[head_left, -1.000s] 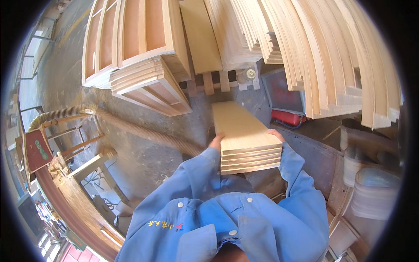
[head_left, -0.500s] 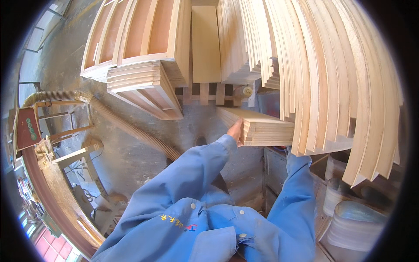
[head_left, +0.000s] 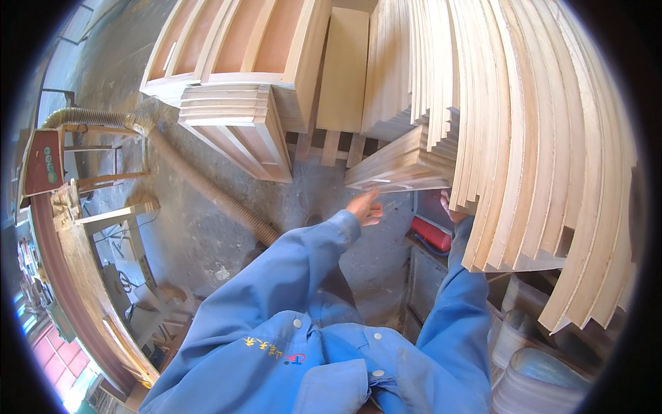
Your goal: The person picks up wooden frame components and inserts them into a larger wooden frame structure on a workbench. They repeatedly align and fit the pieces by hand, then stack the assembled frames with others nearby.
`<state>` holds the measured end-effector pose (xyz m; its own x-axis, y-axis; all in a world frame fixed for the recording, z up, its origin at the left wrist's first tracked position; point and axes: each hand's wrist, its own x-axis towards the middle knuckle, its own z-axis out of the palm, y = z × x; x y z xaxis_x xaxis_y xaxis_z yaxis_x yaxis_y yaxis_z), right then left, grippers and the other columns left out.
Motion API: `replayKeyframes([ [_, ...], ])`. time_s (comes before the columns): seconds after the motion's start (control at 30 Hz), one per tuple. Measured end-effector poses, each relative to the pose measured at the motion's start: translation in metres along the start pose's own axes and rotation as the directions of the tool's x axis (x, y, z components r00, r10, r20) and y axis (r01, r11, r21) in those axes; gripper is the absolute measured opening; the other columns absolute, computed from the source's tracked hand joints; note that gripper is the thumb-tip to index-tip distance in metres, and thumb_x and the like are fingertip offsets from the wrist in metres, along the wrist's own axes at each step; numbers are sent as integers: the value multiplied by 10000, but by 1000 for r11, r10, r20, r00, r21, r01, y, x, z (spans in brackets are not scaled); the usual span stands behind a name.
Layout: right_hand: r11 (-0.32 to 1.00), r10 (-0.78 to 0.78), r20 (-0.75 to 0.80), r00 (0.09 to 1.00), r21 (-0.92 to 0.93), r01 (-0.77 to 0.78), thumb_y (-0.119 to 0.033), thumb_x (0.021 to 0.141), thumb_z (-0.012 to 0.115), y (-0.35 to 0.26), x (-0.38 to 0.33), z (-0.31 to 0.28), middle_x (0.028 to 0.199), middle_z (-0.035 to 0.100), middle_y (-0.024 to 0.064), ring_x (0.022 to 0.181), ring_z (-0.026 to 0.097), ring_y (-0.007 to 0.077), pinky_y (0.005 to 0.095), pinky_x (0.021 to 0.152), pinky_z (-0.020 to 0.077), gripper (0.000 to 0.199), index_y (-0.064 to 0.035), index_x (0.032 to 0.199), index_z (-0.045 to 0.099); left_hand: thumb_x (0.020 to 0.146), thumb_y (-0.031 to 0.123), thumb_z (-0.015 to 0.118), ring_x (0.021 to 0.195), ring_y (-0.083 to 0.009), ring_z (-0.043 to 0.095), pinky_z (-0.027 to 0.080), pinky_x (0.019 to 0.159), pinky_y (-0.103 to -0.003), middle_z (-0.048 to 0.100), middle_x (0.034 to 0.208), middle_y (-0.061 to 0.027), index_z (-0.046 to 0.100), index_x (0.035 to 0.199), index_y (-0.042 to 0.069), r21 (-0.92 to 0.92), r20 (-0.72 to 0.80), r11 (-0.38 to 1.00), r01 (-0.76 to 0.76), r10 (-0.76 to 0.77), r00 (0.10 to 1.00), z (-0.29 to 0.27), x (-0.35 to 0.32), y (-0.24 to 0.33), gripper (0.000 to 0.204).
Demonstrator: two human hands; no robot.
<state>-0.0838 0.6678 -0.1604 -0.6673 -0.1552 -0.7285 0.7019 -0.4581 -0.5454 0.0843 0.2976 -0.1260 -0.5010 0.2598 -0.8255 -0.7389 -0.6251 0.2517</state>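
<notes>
A short stack of pale wooden frame panels (head_left: 403,164) leans on its edge against taller panels, its framed face turned partly toward me. Just below its lower edge, my left hand (head_left: 365,208) is open, thumb and fingers apart, holding nothing. My right hand (head_left: 453,207) is near the stack's lower right corner, beside the long row of upright wooden panels (head_left: 503,138). Those panels partly hide it, and its grip is not clear. Both forearms are in blue sleeves.
Another small panel stack (head_left: 238,131) leans against larger framed panels (head_left: 255,34) at the far left. A ribbed hose (head_left: 207,190) crosses the floor. A red cylinder (head_left: 431,234) lies below my right hand. A long machine bench (head_left: 86,290) stands at left.
The short stack has moved away from me and tilted up onto its edge. My left hand has let go of it. My right hand has come partly into sight.
</notes>
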Motion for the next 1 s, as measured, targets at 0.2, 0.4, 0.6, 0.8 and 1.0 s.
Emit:
replayKeyframes([
  [0.2,991,66,-235,970,-98,-91,-460,957,549,49,-17,12,1251,603,95,914,643,290,449,743,530,554,-88,1366,507,970,476,596,972,-257,615,535,827,-445,576,1261,-163,438,1446,99,-99,-142,995,3,-18,990,-44,4,-8,627],
  [0.4,-76,293,-81,953,-995,-61,-349,907,632,198,-47,17,1146,650,120,909,651,329,455,717,538,453,-93,1275,572,1002,421,551,1007,-298,615,519,825,-458,616,1209,-170,521,1320,61,-76,-223,993,-90,71,972,-75,15,22,482],
  [0.6,96,264,-288,921,-942,-322,-376,870,688,399,-117,3,1243,632,176,1078,627,359,473,895,511,528,-70,1290,594,996,352,550,878,-272,632,519,722,-432,662,1009,-149,632,1108,64,-138,-280,984,-116,74,957,-177,156,32,319],
  [0.8,-44,224,-247,943,-969,-244,-434,862,705,450,-159,55,1339,545,264,1263,526,415,468,1059,421,766,9,1424,431,993,437,537,750,-267,618,509,673,-423,666,811,-139,669,1014,50,369,1,706,-604,650,760,-305,360,-13,410],
  [1.0,2,19,-264,964,-965,-264,-440,816,759,440,-162,101,1381,496,289,1289,492,435,470,1085,396,867,36,1432,375,988,575,529,882,-283,604,498,798,-413,640,966,-171,568,1186,-41,68,-326,958,-280,286,901,-300,402,26,648],
])
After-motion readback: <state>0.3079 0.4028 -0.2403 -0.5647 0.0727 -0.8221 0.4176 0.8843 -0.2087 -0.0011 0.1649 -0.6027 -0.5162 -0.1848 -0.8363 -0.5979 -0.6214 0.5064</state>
